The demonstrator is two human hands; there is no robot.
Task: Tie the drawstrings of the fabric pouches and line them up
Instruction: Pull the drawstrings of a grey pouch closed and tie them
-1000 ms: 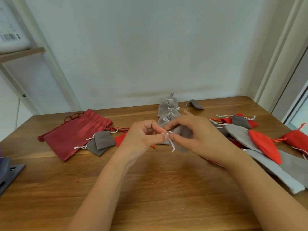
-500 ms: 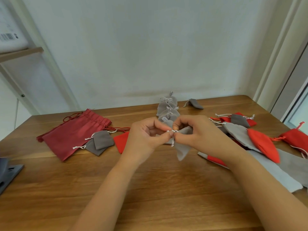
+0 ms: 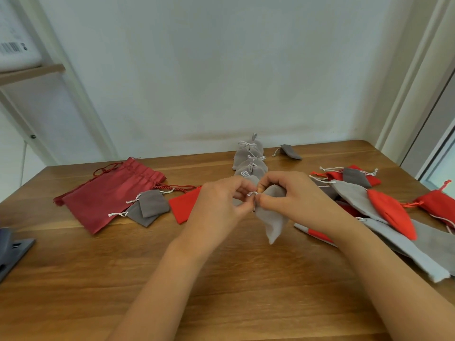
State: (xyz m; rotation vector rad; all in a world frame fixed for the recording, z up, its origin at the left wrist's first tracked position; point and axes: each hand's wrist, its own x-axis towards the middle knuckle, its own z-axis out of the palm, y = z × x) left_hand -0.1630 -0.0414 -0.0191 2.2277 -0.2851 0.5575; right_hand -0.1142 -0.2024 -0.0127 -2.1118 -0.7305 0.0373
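Fingers (image 3: 240,209) of the left hand (image 3: 219,205) and fingers (image 3: 267,205) of the right hand (image 3: 295,200) are curled in and meet tip to tip, pinching a white drawstring (image 3: 252,193) at the neck of a light grey pouch (image 3: 273,217). The pouch hangs from the pinch, its lower corner pointing down toward the wooden tabletop (image 3: 123,279); whether it touches the wood cannot be told. Both bare forearms reach in from the bottom edge.

Just behind the hands, a row of grey pouches (image 3: 250,158) with white strings at their necks runs away toward the white wall. A single dark grey pouch (image 3: 291,151) lies to the right of the row's far end.

Left of the hands lies a flat red pouch (image 3: 184,205), then two overlapping dark grey pouches (image 3: 147,205), then a large dark red pouch (image 3: 110,195) with a red cord. To the right is a loose pile of grey and red pouches (image 3: 384,207), overlapping one another. A dark grey object (image 3: 12,249) sits at the tabletop's left edge, partly out of view
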